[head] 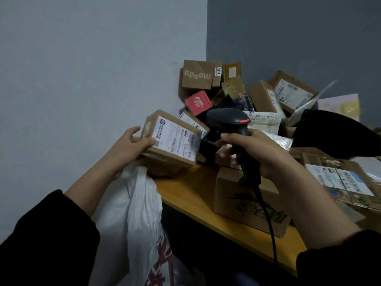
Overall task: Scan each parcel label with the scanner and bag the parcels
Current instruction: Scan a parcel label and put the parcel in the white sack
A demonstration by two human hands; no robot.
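Parcels (pixel 266 98) lie in a loose heap in the corner, in the upper right part of the head view, on a yellow wooden tabletop (pixel 191 193). Among them are a brown box printed "moody" (pixel 196 75), which stands upside down against the wall, and a small red box (pixel 198 102) just below it. A black bag (pixel 329 133) lies at the right edge of the heap.

In the centre of the frame the left hand (pixel 132 145) grips a small cardboard parcel (pixel 152 124) by its left end, thumb on top and fingers curled under it. The parcel is tilted, and its white label (pixel 177 139) faces up toward the camera. It is held above the left end of the tabletop.

Just right of it, the right hand (pixel 261 153) has its fingers wrapped round the handle of a black scanner (pixel 228 120). The scanner head is near the right end of the parcel, and a red light shows on it. Its cable (pixel 268 219) hangs down in front of a larger brown box (pixel 243 205) on the tabletop.

A white plastic bag (pixel 132 213) hangs in the lower left, below the left hand. I cannot tell if this hand also holds it. Both arms wear dark sleeves (pixel 41 244).
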